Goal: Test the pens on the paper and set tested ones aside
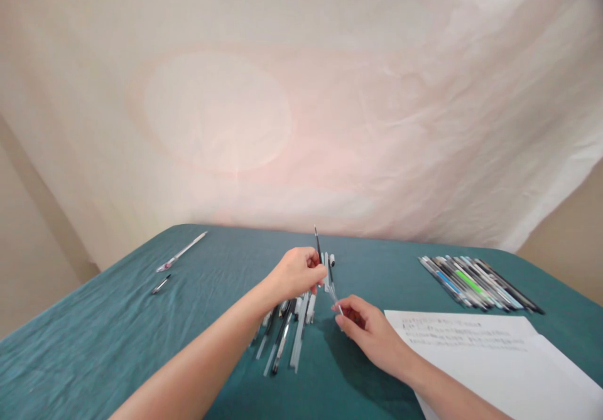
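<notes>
My left hand [298, 274] is closed on a thin black pen refill [318, 245] that points up and away from me. My right hand [365, 329] pinches a clear pen barrel [332, 293] by its lower end, just below and right of the left hand. Both hands hover over a loose pile of pen parts [287, 332] lying on the teal tablecloth [141, 332].
A row of several assembled pens [475, 280] lies at the right. A white sheet with writing [475, 344] lies near my right forearm. A clear pen [181, 253] and a small dark pen part [161, 284] lie at the far left. A pale cloth hangs behind the table.
</notes>
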Action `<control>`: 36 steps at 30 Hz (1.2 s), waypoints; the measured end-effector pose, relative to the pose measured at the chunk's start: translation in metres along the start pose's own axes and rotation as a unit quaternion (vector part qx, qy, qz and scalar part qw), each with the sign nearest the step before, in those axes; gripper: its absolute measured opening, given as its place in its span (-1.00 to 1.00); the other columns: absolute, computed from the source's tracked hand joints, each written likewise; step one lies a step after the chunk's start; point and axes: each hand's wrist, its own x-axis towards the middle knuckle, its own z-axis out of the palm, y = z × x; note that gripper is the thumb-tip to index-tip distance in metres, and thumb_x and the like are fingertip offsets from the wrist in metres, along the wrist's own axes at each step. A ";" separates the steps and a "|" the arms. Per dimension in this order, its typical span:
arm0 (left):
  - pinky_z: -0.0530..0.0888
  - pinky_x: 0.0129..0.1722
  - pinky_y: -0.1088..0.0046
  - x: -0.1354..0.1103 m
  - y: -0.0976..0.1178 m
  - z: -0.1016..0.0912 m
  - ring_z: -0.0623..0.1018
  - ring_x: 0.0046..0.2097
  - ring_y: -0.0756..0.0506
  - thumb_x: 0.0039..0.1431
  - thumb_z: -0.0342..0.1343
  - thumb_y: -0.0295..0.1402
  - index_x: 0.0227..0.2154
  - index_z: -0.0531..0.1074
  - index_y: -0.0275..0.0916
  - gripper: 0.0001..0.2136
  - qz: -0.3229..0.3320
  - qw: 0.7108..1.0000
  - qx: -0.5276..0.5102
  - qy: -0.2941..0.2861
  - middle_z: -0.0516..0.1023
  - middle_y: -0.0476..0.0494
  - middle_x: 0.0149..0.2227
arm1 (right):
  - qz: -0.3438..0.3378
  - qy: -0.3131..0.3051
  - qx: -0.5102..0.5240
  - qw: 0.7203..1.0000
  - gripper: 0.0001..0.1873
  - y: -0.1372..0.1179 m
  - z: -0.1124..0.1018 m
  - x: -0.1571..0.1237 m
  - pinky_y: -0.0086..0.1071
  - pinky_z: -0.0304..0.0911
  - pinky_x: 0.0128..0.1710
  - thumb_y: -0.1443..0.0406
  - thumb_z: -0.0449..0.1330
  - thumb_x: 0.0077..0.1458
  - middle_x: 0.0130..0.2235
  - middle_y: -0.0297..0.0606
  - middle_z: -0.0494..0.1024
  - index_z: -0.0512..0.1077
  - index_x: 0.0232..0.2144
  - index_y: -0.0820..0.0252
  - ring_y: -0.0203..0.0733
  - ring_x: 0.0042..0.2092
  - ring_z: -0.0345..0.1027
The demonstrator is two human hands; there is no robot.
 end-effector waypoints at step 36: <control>0.31 -0.41 0.59 -0.008 -0.005 -0.006 0.49 -0.42 -0.01 0.06 -0.04 -0.46 -0.35 0.52 -0.24 -0.78 0.124 0.981 0.121 -0.089 0.56 -0.02 -0.47 | 0.079 -0.026 0.155 0.984 -0.71 0.012 0.002 0.003 -0.57 0.03 -0.68 0.13 0.11 0.07 -0.60 -0.47 0.23 0.34 -0.26 0.22 -0.42 -0.60 0.10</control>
